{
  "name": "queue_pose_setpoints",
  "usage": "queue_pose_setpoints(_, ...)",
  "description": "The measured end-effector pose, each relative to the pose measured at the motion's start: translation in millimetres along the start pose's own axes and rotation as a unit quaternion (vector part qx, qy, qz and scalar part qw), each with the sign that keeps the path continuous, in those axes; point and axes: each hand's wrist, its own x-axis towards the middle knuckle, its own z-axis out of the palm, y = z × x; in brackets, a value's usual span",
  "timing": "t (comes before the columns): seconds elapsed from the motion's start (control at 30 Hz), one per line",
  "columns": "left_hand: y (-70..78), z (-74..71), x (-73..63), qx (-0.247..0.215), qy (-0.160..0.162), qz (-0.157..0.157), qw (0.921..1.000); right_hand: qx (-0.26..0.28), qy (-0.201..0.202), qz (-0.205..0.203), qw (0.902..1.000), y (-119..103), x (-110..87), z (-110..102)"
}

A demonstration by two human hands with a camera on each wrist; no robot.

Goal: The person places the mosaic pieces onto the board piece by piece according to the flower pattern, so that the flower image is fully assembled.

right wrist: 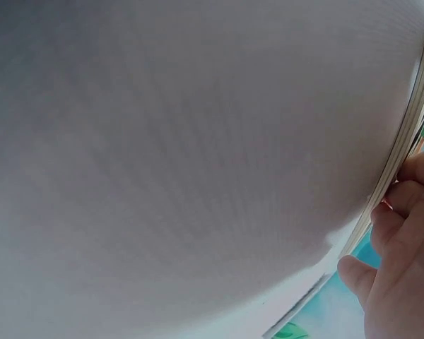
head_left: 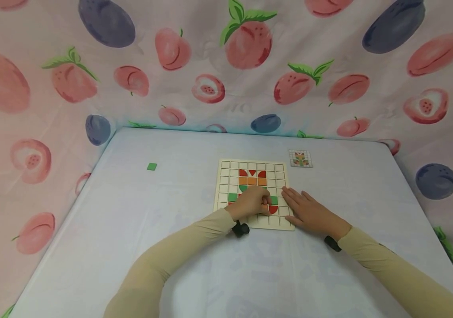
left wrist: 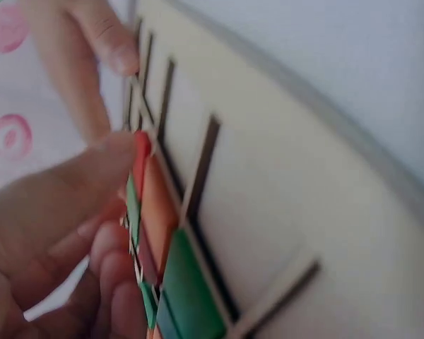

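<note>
A pale wooden grid board [head_left: 277,223] lies on the table, with flat red, orange and green tiles forming a pattern in its middle cells. Over its lower part is my left hand [head_left: 251,202], fingers curled, with the thumb low beside the red rounded tile [head_left: 274,210]. In the left wrist view the thumb tip meets a red tile [left wrist: 141,145] at the end of the row; the index fingertip is hidden. My right hand [head_left: 310,212] lies with fingers extended along the board's right edge, fingertips right at the rim.
A small square pattern card [head_left: 300,159] with a coloured grid picture lies beyond the board at the right. One loose green square tile [head_left: 152,166] sits far left on the white tablecloth [head_left: 103,229]. Fruit-printed cloth [head_left: 210,57] hangs behind the table.
</note>
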Motion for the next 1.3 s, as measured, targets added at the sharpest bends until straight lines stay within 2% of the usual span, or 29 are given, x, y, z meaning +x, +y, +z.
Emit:
queue_pose_setpoints(0.17,-9.7,-10.4,-2.7,-0.067,-0.031,0.012,0.9972,-0.001,0.005,-0.005,1.0000,0.3,0.3,0.4)
queue_pose_setpoints(0.3,-22.8,-20.1,-5.2,-0.089,-0.054,0.038,0.9938,0.004,0.003,-0.002,1.0000,-0.2,-0.1,-0.6)
queue_pose_setpoints(0.47,-40.1,-43.0,-14.9,-0.141,-0.061,0.056,0.9866,0.000,-0.008,0.008,0.9999,-1.7,1.0,-0.6)
queue_pose_setpoints(0.6,-58.8,-70.0,-24.8,-0.165,-0.038,0.042,0.9847,-0.004,-0.008,0.013,0.9999,-2.1,1.1,0.8)
queue_pose_setpoints(0.67,-69.8,-84.3,-29.9,-0.170,-0.019,0.024,0.9850,-0.004,-0.007,0.014,0.9999,-2.1,0.8,1.0)
queue_pose_setpoints(0.8,-92.4,-112.0,-43.2,-0.161,0.034,-0.020,0.9862,-0.004,-0.007,0.014,0.9999,-2.2,0.3,0.4)
queue_pose_setpoints(1.0,-129.2,-148.3,-71.6,-0.146,0.107,-0.059,0.9817,-0.003,-0.004,0.014,0.9999,-3.2,-0.2,-0.7)
queue_pose_setpoints(1.17,-160.7,-172.3,-96.3,-0.136,0.135,-0.101,0.9762,0.000,0.001,0.010,0.9999,-2.9,-0.9,-0.2)
queue_pose_setpoints(1.3,-184.8,-185.5,-112.1,-0.130,0.149,-0.137,0.9706,-0.002,0.002,0.009,1.0000,-1.5,-1.0,1.3)
